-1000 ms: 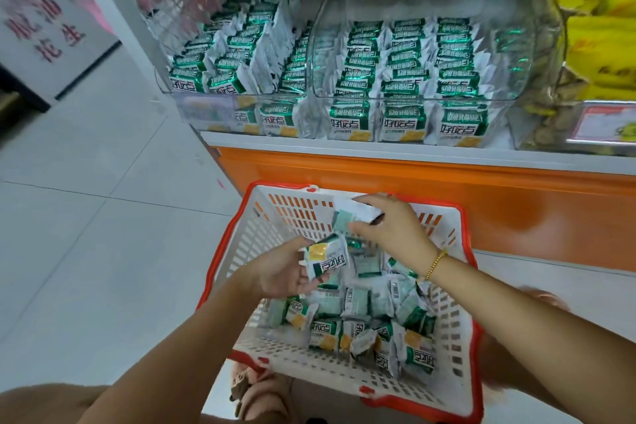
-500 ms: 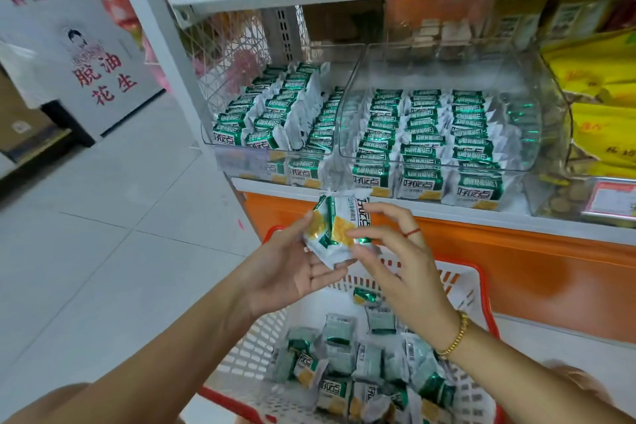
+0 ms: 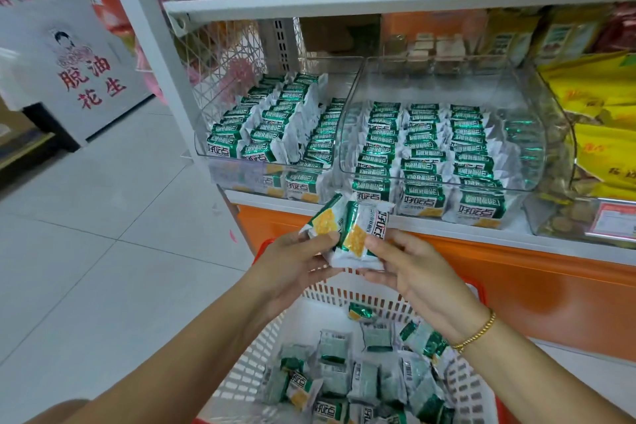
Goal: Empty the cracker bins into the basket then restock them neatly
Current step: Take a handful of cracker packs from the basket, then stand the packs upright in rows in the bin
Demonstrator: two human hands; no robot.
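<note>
Holding: left hand (image 3: 296, 262) and right hand (image 3: 413, 272) both pinch one small bunch of cracker packets (image 3: 354, 234), fingers curled on its lower edges.
Position: bunch sits above the basket (image 3: 247, 365), just in front of the filled bins (image 3: 447, 184).

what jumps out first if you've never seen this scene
A small bunch of green cracker packets held between the left hand and right hand, mid-frame. Behind them, two clear bins hold neat rows of the same packets; below, a white basket holds a loose heap.
</note>
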